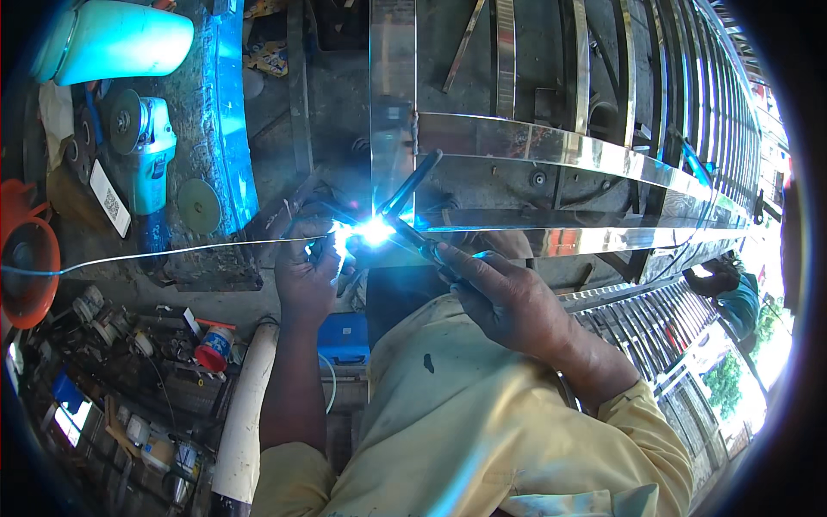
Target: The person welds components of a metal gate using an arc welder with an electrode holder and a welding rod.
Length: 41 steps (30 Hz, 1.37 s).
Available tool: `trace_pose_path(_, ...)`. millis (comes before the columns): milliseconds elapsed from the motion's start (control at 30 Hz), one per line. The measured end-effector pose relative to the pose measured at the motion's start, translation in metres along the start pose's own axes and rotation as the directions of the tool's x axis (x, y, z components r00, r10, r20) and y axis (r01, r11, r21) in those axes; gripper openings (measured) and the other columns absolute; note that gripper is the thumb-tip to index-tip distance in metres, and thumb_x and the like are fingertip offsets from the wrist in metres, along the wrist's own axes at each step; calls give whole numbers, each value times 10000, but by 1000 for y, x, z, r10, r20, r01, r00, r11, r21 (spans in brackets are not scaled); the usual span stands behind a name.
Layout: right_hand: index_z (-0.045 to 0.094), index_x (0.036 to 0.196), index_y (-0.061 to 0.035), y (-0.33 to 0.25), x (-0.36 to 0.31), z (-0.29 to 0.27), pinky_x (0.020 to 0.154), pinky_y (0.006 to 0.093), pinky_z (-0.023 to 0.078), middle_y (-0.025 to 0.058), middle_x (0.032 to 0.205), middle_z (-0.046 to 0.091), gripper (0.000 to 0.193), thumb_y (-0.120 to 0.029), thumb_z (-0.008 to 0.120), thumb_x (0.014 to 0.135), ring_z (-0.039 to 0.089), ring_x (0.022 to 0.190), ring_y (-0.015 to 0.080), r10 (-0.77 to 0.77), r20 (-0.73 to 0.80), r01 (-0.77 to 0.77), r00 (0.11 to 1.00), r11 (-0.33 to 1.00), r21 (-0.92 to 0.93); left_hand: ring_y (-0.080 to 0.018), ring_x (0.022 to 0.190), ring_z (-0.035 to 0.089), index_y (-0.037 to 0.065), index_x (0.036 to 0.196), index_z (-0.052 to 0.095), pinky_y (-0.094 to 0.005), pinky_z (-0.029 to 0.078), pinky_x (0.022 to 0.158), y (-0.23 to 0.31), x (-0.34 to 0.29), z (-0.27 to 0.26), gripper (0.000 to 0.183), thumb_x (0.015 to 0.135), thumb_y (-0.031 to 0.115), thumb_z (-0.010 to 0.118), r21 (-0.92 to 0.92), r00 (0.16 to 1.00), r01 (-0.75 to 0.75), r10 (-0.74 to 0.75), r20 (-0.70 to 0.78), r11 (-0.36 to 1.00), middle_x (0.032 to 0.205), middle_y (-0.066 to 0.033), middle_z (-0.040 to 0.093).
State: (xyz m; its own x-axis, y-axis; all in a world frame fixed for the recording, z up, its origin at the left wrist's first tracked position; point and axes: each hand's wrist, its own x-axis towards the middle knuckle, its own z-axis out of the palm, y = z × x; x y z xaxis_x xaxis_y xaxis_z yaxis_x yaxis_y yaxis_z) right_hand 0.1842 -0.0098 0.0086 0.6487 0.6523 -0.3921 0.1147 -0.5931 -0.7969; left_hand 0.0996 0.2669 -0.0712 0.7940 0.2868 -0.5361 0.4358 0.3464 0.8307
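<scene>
My right hand (504,297) is closed round a TIG welding torch (408,191), its long dark back cap slanting up and to the right. A glaring white-blue arc burns at the torch tip, by the lower end of an upright shiny metal tube (393,112). From the left, my left hand (308,271) pinches a thin filler rod (189,247), whose end runs into the glare. A horizontal polished tube (586,241) extends right from the joint. The glare hides the weld itself and part of my left fingertips.
An angle grinder (151,159), a round disc (200,206) and a pale plastic container (129,41) are at the upper left. An orange bowl-shaped thing (30,267) stands at the left rim. Rows of metal bars (577,69) fill the upper right. Another person (736,297) is at the far right.
</scene>
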Motion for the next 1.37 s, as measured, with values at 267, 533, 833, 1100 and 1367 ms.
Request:
trace_pose_path(267, 516, 1592, -208, -4, 4, -2, 715, 475, 599, 161, 1061, 674, 616, -103, 697, 1012, 725, 858, 383, -52, -76, 58, 996, 996, 75, -153, 745, 733, -4, 1145, 652, -280, 582, 609, -4, 2, 2, 88, 1061, 19, 642, 98, 996, -93, 92, 15, 991, 1013, -162, 752)
trace_pose_path(533, 530, 1582, -205, -5, 3, -1, 693, 475, 602, 165, 1035, 670, 593, -128, 697, 1018, 731, 852, 377, 1, -15, -1, 1000, 1000, 30, -152, 748, 729, -4, 1155, 665, -288, 576, 600, -4, 3, 2, 108, 1060, 47, 662, 102, 998, -62, 63, -15, 993, 959, -137, 761)
trace_pose_path(833, 539, 1555, -116, -4, 9, -9, 806, 475, 588, 169, 1125, 723, 606, -93, 741, 984, 705, 863, 412, -184, -236, 175, 954, 983, -58, -198, 801, 756, 0, 1179, 659, -312, 578, 623, -3, 2, -5, 136, 1079, 92, 654, 97, 996, -91, 89, 27, 991, 928, -135, 759)
trace_pose_path(1100, 393, 1606, -80, 22, -61, -44, 615, 261, 534, 67, 1029, 744, 549, -132, 611, 1104, 628, 665, 94, 491, -266, -197, 830, 704, 682, -112, 740, 694, 25, 1230, 649, -266, 568, 633, 32, 14, -5, 168, 1100, 131, 640, 84, 955, -219, 231, -187, 972, 1024, -110, 759)
trace_pose_path(1367, 561, 1455, -98, 47, -141, -36, 525, 306, 547, 139, 872, 742, 532, -507, 488, 1124, 650, 542, 220, 559, 136, -248, 818, 129, 960, -330, 996, 802, 108, 1225, 763, -467, 616, 831, 56, 43, 120, 239, 1050, 263, 711, 724, 707, -684, 328, 627, 92, 1141, -134, 819)
